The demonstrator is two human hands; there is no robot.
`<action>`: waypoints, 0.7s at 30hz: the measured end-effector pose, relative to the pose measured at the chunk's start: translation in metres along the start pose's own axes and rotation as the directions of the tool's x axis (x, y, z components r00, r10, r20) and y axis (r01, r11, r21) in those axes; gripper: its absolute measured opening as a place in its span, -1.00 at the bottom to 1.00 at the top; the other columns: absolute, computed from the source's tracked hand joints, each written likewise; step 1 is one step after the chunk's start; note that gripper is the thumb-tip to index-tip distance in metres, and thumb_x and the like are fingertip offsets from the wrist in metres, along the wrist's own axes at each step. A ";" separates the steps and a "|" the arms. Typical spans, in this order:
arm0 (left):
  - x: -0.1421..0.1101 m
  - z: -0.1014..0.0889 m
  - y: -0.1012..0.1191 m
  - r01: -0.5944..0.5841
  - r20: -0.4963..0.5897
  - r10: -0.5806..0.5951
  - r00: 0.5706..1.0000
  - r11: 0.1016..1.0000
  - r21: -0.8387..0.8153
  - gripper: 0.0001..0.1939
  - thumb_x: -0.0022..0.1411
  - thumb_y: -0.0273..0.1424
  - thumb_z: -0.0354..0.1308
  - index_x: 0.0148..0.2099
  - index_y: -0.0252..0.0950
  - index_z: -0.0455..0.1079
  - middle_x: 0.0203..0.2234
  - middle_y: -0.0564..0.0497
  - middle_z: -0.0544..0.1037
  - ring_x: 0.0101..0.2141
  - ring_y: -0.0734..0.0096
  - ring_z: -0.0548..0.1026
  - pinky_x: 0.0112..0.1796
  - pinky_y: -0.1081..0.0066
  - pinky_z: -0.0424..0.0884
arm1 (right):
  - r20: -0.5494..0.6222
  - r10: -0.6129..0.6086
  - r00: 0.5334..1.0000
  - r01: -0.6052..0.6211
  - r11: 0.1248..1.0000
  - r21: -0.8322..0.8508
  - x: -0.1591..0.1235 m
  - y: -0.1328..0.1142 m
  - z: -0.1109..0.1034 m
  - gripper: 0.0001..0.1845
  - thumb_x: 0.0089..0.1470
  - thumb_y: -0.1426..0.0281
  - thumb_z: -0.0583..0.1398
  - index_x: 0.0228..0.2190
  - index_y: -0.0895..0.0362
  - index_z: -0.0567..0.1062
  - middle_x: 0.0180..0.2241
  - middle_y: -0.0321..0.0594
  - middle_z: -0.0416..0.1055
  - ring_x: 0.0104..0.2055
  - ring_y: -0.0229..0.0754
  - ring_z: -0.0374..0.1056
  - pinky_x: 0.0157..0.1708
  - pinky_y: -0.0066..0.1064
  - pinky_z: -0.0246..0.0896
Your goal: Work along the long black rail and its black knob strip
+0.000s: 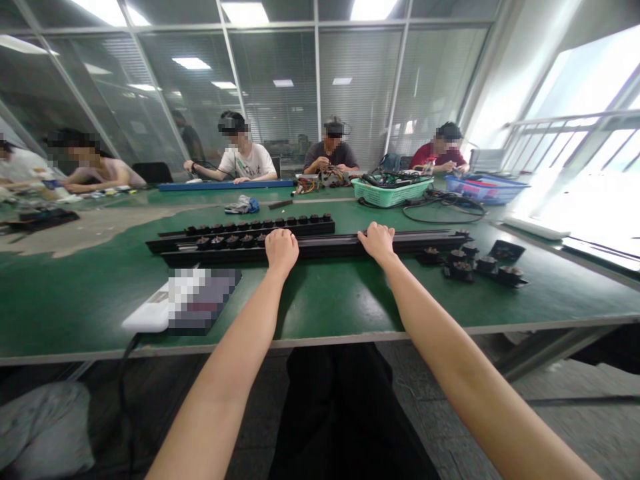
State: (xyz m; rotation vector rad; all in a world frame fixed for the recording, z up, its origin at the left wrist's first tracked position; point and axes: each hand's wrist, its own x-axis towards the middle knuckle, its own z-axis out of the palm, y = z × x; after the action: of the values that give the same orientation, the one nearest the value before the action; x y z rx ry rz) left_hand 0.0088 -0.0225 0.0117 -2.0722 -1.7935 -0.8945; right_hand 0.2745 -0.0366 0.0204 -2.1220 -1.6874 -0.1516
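Rail point(320, 248), long & black, lies across green table point(70, 320) right in front of you, w/ round black fittings point(231, 243) along its L part. L hand point(281, 252) and R hand point(379, 242) both clenched on it, well apart, fingers curled over top edge. 2nd rail point(260, 230) w/ similar fittings sits just behind. Loose black modules point(463, 268) lie by R end; white unit point(150, 310) near L hand; green basket of cables point(391, 192) further off.
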 end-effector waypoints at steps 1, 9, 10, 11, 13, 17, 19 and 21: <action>0.000 0.000 0.000 -0.003 -0.003 0.003 1.000 1.000 0.000 -0.66 0.45 -0.41 -0.11 -0.02 -0.30 0.51 0.00 -0.30 0.58 0.11 -0.04 0.46 0.19 0.05 0.28 | 0.001 0.001 1.000 -0.001 1.000 0.001 0.000 0.000 0.000 -0.54 0.38 0.22 0.05 0.05 0.34 0.46 0.08 0.29 0.51 0.18 0.23 0.36 0.19 -0.07 0.04; 0.001 0.003 -0.003 -0.016 -0.018 0.017 1.000 1.000 0.004 -0.65 0.45 -0.42 -0.11 -0.03 -0.31 0.52 -0.01 -0.31 0.59 0.10 -0.04 0.47 0.18 0.03 0.29 | -0.007 0.007 1.000 -0.007 1.000 -0.001 0.001 0.000 0.001 -0.53 0.39 0.23 0.05 0.07 0.34 0.47 0.07 0.30 0.52 0.19 0.23 0.37 0.20 -0.05 0.05; 0.001 0.003 -0.003 -0.018 -0.017 0.018 1.000 1.000 0.006 -0.65 0.45 -0.42 -0.11 -0.02 -0.31 0.52 -0.01 -0.31 0.59 0.10 -0.05 0.47 0.18 0.03 0.29 | -0.008 0.006 1.000 -0.006 1.000 -0.002 0.001 0.000 0.002 -0.54 0.39 0.23 0.05 0.06 0.34 0.47 0.06 0.30 0.52 0.19 0.23 0.37 0.20 -0.05 0.06; 0.001 0.003 -0.003 -0.018 -0.014 0.018 1.000 1.000 0.009 -0.65 0.45 -0.42 -0.11 -0.02 -0.32 0.52 -0.01 -0.31 0.59 0.10 -0.05 0.47 0.18 0.04 0.29 | -0.008 0.005 1.000 -0.005 1.000 -0.004 0.001 0.001 0.002 -0.54 0.39 0.23 0.05 0.06 0.33 0.47 0.06 0.29 0.52 0.18 0.23 0.38 0.19 -0.05 0.06; 0.001 0.003 -0.003 -0.016 -0.009 0.016 1.000 1.000 0.019 -0.64 0.45 -0.42 -0.12 -0.02 -0.34 0.51 -0.01 -0.32 0.58 0.10 -0.05 0.47 0.18 0.05 0.29 | -0.010 0.004 1.000 -0.004 1.000 -0.008 0.002 0.001 0.002 -0.54 0.39 0.23 0.06 0.06 0.34 0.47 0.05 0.29 0.53 0.18 0.23 0.38 0.19 -0.05 0.07; 0.001 0.003 -0.002 -0.012 -0.003 0.012 1.000 1.000 0.024 -0.64 0.46 -0.42 -0.12 -0.02 -0.34 0.51 -0.02 -0.31 0.58 0.10 -0.04 0.47 0.18 0.05 0.29 | -0.003 0.011 1.000 -0.011 1.000 -0.016 0.002 0.001 0.002 -0.54 0.37 0.24 0.06 0.05 0.35 0.47 0.04 0.28 0.53 0.17 0.24 0.38 0.18 -0.06 0.06; 0.001 0.003 -0.002 -0.009 -0.004 0.009 1.000 1.000 0.018 -0.65 0.46 -0.42 -0.12 -0.03 -0.33 0.51 -0.01 -0.31 0.58 0.10 -0.04 0.47 0.18 0.06 0.29 | 0.002 0.012 1.000 -0.012 1.000 -0.014 0.003 0.001 0.001 -0.55 0.36 0.24 0.06 0.04 0.34 0.48 0.04 0.28 0.53 0.17 0.23 0.39 0.18 -0.06 0.06; 0.001 0.003 -0.002 -0.009 -0.005 0.009 1.000 1.000 0.015 -0.65 0.46 -0.42 -0.12 -0.03 -0.33 0.51 -0.01 -0.32 0.58 0.10 -0.04 0.47 0.18 0.05 0.28 | 0.005 0.014 1.000 -0.013 1.000 -0.013 0.003 0.001 0.001 -0.55 0.36 0.24 0.06 0.03 0.33 0.48 0.03 0.27 0.53 0.16 0.22 0.39 0.17 -0.06 0.06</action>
State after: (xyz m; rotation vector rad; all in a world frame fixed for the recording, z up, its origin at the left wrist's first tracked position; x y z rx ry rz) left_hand 0.0078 -0.0197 0.0099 -2.0655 -1.7810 -0.8806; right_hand 0.2763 -0.0340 0.0206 -2.1442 -1.6788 -0.1539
